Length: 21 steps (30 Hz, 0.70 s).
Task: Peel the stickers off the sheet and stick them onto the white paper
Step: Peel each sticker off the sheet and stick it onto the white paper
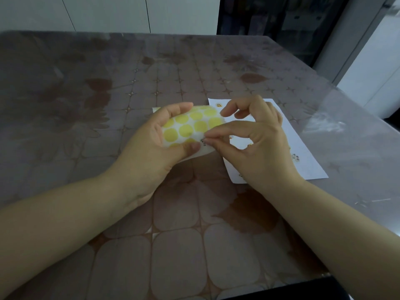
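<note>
**Right hand pinches a sticker at the sheet's edge**

Your left hand (155,146) holds the sticker sheet (194,124) up off the counter (108,83). The fingers wrap over its far edge and the thumb presses on its near edge, so the sheet bows into a curve facing you. Rows of round yellow dots cover the part of the sheet that shows between thumb and fingers.

Your right hand (259,148) meets the sheet at its near right corner. Thumb and forefinger are closed together in a tight pinch on a small dark-marked sticker (203,142), just beside the left thumb tip. The other 3 fingers are curled and raised above the pinch, gripping nothing. The sticker is tiny and partly covered by the fingertips, so it may be partly lifted or flat on the backing; you cannot tell which from here.

The white paper (303,152) lies flat on the counter to the right, mostly under your right hand and wrist, angled away toward the far right. At least 3 small stickers (296,158) sit on it: 1 at the far left corner, 1 near the right edge and 1 close to the near edge by your wrist.

A white corner (156,109) peeks out behind the left fingers. The counter carries a brown patterned cloth under a clear cover (337,118), and a dark cabinet (281,18) stands beyond the far edge.
</note>
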Each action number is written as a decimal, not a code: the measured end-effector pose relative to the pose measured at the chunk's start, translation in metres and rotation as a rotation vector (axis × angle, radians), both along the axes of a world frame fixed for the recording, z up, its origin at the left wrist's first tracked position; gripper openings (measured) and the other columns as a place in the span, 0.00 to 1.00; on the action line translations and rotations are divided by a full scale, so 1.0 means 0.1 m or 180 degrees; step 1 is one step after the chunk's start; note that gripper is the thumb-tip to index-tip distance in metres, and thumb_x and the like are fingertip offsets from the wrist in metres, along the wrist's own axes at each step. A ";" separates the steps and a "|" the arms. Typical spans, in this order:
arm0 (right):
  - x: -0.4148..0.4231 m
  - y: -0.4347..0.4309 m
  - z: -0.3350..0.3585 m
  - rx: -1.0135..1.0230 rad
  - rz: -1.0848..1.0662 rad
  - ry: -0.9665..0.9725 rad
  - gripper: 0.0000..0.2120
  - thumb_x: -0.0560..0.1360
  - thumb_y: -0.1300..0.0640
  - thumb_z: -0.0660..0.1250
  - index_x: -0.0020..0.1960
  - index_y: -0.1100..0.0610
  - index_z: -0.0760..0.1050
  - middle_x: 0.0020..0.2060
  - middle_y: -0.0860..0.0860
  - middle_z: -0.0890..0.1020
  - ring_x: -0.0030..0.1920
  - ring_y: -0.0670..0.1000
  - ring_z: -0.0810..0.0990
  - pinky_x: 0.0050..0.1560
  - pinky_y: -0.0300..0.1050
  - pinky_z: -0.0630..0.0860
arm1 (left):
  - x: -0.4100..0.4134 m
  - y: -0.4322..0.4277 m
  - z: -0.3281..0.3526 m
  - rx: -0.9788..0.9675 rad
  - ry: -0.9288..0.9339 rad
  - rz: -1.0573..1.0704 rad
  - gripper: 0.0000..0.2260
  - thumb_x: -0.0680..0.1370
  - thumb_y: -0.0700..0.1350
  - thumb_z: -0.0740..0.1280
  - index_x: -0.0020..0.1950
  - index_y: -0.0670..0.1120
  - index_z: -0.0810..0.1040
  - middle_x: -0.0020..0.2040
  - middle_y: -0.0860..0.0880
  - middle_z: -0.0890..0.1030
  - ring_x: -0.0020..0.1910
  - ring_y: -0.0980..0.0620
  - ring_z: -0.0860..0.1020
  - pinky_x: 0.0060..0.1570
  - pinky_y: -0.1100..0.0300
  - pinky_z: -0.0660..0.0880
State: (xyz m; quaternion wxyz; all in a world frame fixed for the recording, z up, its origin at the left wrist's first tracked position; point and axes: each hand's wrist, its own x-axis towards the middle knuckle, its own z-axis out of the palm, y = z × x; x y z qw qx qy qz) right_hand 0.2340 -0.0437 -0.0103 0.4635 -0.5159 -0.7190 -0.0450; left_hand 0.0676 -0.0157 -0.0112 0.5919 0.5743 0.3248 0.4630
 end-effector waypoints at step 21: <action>0.02 -0.02 0.00 -0.0152 0.0053 -0.0088 0.13 0.68 0.41 0.66 0.47 0.45 0.82 0.51 0.41 0.70 0.52 0.40 0.63 0.58 0.50 0.64 | -0.01 -0.02 0.08 -0.0348 -0.0369 -0.0180 0.27 0.65 0.34 0.68 0.62 0.52 0.72 0.58 0.50 0.80 0.51 0.55 0.82 0.45 0.63 0.79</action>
